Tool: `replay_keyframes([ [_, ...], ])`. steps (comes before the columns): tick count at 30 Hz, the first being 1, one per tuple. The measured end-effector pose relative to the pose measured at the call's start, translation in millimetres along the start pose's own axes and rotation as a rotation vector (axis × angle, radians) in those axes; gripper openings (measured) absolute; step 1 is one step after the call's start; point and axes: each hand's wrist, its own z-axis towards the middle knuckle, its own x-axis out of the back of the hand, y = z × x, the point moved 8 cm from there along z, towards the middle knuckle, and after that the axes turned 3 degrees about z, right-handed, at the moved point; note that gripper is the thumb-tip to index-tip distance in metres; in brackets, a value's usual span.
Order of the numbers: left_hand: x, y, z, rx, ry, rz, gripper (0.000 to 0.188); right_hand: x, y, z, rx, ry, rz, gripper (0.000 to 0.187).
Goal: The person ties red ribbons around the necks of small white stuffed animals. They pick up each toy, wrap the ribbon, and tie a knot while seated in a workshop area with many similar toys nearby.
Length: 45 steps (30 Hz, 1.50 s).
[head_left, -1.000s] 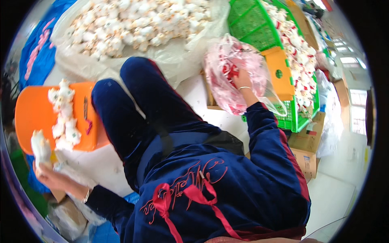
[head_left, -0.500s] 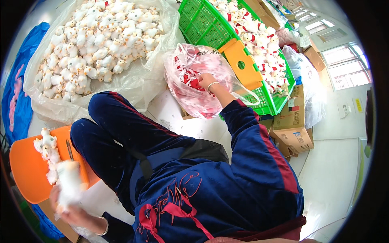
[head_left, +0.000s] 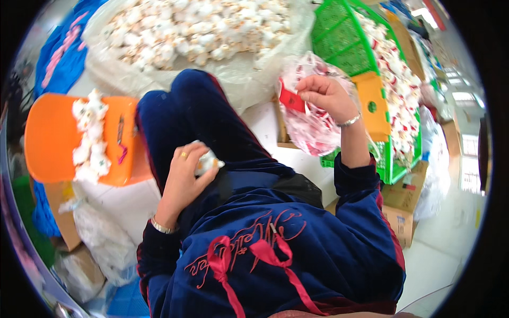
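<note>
Left hand (head_left: 185,172) cups a toy (head_left: 207,161), apparently light and squeezable, best held round the body; right hand (head_left: 330,98) pinches a red strip (head_left: 291,99), likely limp, by its edge

I'm working in a toy workshop, apparently: loads of white plush toys (head_left: 201,32) are lying heaped on clear plastic (head_left: 238,91), more are lining an orange chair (head_left: 50,140), red-trimmed ones (head_left: 395,100) are filling a green crate (head_left: 339,45), cardboard boxes (head_left: 397,222) are standing nearby.

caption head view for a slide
Left hand holding a white toy, right hand pinching a red piece by a plastic bag.
</note>
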Motion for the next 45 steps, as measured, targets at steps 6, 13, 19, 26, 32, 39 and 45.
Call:
replay_keyframes([
  [6, 19.9, 0.0, 20.7, 0.198, -0.014, -0.603, 0.01, -128.0, -0.1, 34.6, -0.064, -0.275, 0.21, 0.017],
  [13, -5.0, -19.3, 5.7, 0.418, 0.004, -0.826, 0.024, -185.9, 31.6, 53.8, -0.104, -0.251, 0.351, 0.017],
  [19, -1.4, -48.1, -0.2, 0.436, 0.401, -1.112, 0.013, -213.3, 37.0, 58.2, -0.135, -0.302, 0.335, 0.018],
  [26, -0.6, -63.6, -2.1, 0.558, 0.485, -1.22, 0.012, -225.8, 49.2, 58.4, -0.209, -0.431, 0.36, 0.021],
  [32, 0.5, -68.8, -1.8, 0.514, 0.545, -1.233, 0.011, -198.4, 40.1, 67.4, 0.201, 0.051, 0.001, 0.017],
  [39, 4.1, -58.9, 5.6, 0.487, 0.666, -1.264, 0.011, -228.0, 0.9, 51.0, 0.494, -0.024, -0.294, 0.022],
  [45, -9.6, -71.7, -9.3, 0.539, 0.538, -1.339, 0.014, -221.0, 10.4, 59.7, 0.458, -0.075, -0.334, 0.018],
])
